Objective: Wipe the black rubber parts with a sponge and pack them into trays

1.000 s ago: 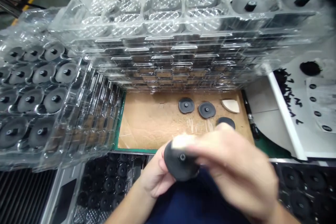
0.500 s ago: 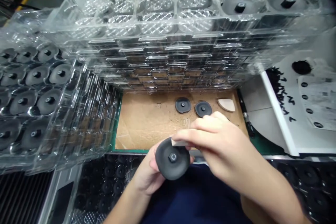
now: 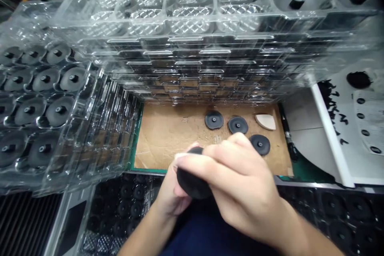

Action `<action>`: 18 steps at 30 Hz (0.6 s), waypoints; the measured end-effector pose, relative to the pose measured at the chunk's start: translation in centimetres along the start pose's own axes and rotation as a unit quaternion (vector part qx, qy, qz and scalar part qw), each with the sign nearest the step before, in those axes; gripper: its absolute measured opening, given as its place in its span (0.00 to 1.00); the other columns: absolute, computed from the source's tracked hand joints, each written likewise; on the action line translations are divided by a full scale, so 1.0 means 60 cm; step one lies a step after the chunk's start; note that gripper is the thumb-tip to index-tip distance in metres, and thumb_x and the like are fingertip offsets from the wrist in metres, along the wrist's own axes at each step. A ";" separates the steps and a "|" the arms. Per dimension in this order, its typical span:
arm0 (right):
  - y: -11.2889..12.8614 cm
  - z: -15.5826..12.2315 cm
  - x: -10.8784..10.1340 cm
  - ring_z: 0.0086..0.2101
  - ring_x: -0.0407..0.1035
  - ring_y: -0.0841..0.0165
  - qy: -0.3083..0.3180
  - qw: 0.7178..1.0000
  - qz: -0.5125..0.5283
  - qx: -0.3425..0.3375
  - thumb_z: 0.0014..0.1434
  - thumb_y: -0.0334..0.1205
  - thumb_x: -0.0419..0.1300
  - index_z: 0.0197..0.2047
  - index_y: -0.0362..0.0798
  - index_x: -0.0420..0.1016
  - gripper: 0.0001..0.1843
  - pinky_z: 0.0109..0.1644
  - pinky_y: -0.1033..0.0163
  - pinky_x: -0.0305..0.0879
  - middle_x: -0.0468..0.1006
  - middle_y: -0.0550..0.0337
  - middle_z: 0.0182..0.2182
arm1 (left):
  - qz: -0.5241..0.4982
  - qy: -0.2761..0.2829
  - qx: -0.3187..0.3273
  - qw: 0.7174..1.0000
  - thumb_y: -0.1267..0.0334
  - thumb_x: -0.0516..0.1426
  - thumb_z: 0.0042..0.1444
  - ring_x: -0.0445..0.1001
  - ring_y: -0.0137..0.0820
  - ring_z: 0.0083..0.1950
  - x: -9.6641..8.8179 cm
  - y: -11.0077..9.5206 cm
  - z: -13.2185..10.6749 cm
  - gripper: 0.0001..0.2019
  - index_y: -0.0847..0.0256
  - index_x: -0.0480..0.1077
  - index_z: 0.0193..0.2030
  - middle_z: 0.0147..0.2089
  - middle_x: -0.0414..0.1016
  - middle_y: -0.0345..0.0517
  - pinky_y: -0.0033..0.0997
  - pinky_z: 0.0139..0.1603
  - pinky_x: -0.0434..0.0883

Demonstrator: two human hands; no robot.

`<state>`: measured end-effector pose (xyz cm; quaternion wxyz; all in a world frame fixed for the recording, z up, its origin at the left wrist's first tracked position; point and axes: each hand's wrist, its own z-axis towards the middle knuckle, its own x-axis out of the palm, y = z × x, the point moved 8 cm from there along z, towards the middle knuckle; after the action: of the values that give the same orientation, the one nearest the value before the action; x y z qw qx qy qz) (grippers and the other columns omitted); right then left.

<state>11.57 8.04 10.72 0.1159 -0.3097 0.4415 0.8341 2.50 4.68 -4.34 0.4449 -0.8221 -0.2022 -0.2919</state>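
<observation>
My left hand (image 3: pixel 171 198) grips a round black rubber disc (image 3: pixel 190 184) from below, low in the middle of the view. My right hand (image 3: pixel 237 184) lies over the disc with its fingers pressed together on a small white piece (image 3: pixel 181 157) at the disc's upper edge. Most of the disc's face is hidden by my right fingers. Three more black discs (image 3: pixel 214 120) (image 3: pixel 238 125) (image 3: pixel 259 144) lie on the brown cardboard sheet (image 3: pixel 168 136) just beyond my hands.
A tall stack of clear blister trays (image 3: pixel 195 48) rises behind the cardboard, a few black discs in its top tray. Further trays holding discs (image 3: pixel 39 100) stand at the left. A white wedge (image 3: pixel 265 121), a black pen (image 3: pixel 288 136) and a white board (image 3: pixel 339 136) lie at the right.
My right hand has slid left over the disc and now covers its face and centre hub. The third loose disc on the cardboard has come back into sight.
</observation>
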 end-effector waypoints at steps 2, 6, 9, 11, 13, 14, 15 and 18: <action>-0.010 -0.014 -0.007 0.24 0.62 0.72 -0.038 0.998 -0.015 0.058 0.59 0.26 0.54 0.44 0.39 0.76 0.12 0.31 0.60 0.53 0.74 0.59 0.24 | -0.034 0.025 0.060 0.997 0.50 0.69 0.33 0.72 0.41 0.56 0.007 -0.020 0.002 0.34 0.46 0.70 0.52 0.53 0.75 0.38 0.37 0.59 0.66; -0.018 -0.051 0.006 0.22 0.66 0.73 0.024 0.986 0.134 0.094 0.58 0.27 0.56 0.41 0.45 0.77 0.11 0.32 0.64 0.63 0.76 0.63 0.23 | -0.093 0.064 0.090 0.989 0.57 0.68 0.39 0.76 0.36 0.50 0.030 -0.039 0.003 0.26 0.43 0.72 0.49 0.51 0.77 0.34 0.31 0.52 0.71; -0.050 -0.080 0.009 0.27 0.73 0.73 0.024 0.969 0.187 0.158 0.59 0.30 0.56 0.42 0.51 0.77 0.11 0.33 0.67 0.68 0.81 0.65 0.30 | -0.102 0.047 0.074 0.991 0.60 0.69 0.40 0.76 0.35 0.50 0.038 -0.040 0.006 0.26 0.47 0.73 0.49 0.50 0.78 0.34 0.28 0.51 0.71; -0.082 -0.099 0.000 0.32 0.75 0.71 -0.023 0.962 0.157 0.220 0.59 0.32 0.57 0.43 0.55 0.77 0.12 0.32 0.68 0.69 0.82 0.66 0.35 | -0.107 0.039 0.066 0.991 0.59 0.69 0.39 0.76 0.35 0.50 0.039 -0.041 0.006 0.26 0.48 0.73 0.49 0.49 0.78 0.35 0.28 0.51 0.71; -0.105 -0.112 -0.011 0.35 0.75 0.70 -0.073 0.951 0.131 0.271 0.59 0.35 0.58 0.44 0.58 0.77 0.12 0.35 0.69 0.69 0.81 0.67 0.39 | -0.109 0.034 0.063 0.991 0.58 0.69 0.39 0.76 0.35 0.49 0.037 -0.040 0.005 0.26 0.48 0.73 0.49 0.49 0.78 0.36 0.29 0.51 0.71; -0.110 -0.116 -0.020 0.37 0.75 0.70 -0.102 0.945 0.117 0.288 0.60 0.36 0.58 0.44 0.59 0.77 0.11 0.37 0.68 0.69 0.81 0.68 0.40 | -0.109 0.032 0.062 0.992 0.57 0.69 0.39 0.76 0.36 0.49 0.036 -0.039 0.004 0.26 0.48 0.73 0.49 0.49 0.78 0.36 0.29 0.51 0.71; -0.110 -0.118 -0.031 0.38 0.74 0.70 -0.136 0.939 0.097 0.300 0.60 0.37 0.58 0.44 0.59 0.77 0.11 0.38 0.68 0.69 0.81 0.68 0.40 | -0.106 0.030 0.060 0.992 0.57 0.69 0.39 0.76 0.36 0.50 0.035 -0.037 0.003 0.26 0.48 0.73 0.49 0.49 0.78 0.36 0.29 0.51 0.71; -0.075 -0.093 -0.047 0.40 0.72 0.69 -0.170 0.954 0.028 0.247 0.60 0.34 0.58 0.48 0.56 0.75 0.14 0.41 0.67 0.67 0.79 0.65 0.43 | -0.093 0.015 0.051 0.994 0.59 0.69 0.39 0.76 0.34 0.50 0.032 -0.027 -0.001 0.26 0.46 0.73 0.48 0.49 0.78 0.35 0.28 0.52 0.71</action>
<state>18.17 6.36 7.15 0.2383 -0.1124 0.6159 0.7424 2.95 5.61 -2.04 0.4598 -0.7718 -0.2858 -0.3335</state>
